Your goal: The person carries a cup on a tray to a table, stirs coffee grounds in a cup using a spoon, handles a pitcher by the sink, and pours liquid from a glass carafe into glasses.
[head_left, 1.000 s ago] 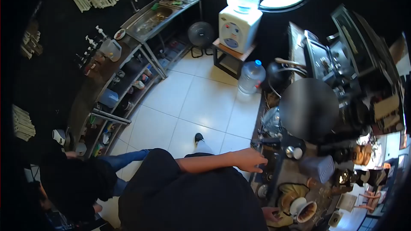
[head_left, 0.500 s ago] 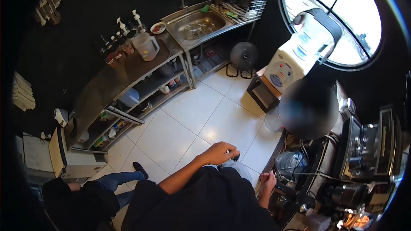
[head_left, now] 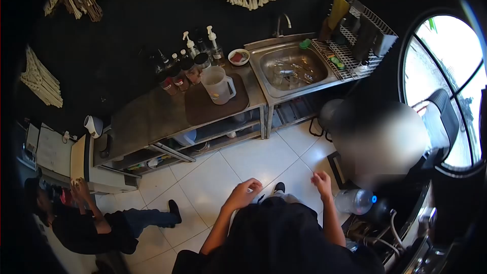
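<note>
So, a metal desk (head_left: 147,122) (frosted plastic pitcher (head_left: 215,87) aboard) lines the black wall (head_left: 142,10); left hand (head_left: 243,194) loosely cupped, right hand (head_left: 322,185) bent-fingered, grip unclear, above white tiles (head_left: 253,160).

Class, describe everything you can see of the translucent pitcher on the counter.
The pitcher is cloudy and whitish, apparently plastic, with a round, open top and a loop handle on the picture's right. A small orange-yellow patch shows low on its side. It stands upright on a flat brown tray or mat on the counter, near some jars. Whether it holds anything is unclear.
</note>
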`<state>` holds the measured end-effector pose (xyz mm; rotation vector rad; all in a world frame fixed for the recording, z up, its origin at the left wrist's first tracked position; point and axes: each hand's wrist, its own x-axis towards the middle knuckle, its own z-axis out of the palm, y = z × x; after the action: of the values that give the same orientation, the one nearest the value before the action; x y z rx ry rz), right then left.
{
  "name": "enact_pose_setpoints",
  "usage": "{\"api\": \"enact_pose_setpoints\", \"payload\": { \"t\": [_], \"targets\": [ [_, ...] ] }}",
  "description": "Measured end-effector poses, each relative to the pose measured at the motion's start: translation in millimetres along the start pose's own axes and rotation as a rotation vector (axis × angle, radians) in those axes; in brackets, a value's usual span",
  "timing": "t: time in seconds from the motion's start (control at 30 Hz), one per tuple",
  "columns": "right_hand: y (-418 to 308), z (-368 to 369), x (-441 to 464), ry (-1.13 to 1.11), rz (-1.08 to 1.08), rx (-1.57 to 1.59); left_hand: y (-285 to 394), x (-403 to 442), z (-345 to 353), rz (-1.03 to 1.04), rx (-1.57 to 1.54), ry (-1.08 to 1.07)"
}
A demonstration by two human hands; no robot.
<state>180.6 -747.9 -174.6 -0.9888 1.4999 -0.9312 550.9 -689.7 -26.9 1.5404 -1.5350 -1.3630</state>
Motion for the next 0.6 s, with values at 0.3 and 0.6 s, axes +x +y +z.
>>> {"api": "enact_pose_setpoints", "payload": {
  "t": [0.3, 0.6],
  "targets": [
    [-192, 188, 173, -0.414, -0.302, -0.129, -42, 103, -119, -0.088, -0.089, 0.329],
    [-251, 397, 285, -0.200, -0.420, -0.064, -102, 292, -302, 0.134, 0.298, 0.622]
  ]
}}
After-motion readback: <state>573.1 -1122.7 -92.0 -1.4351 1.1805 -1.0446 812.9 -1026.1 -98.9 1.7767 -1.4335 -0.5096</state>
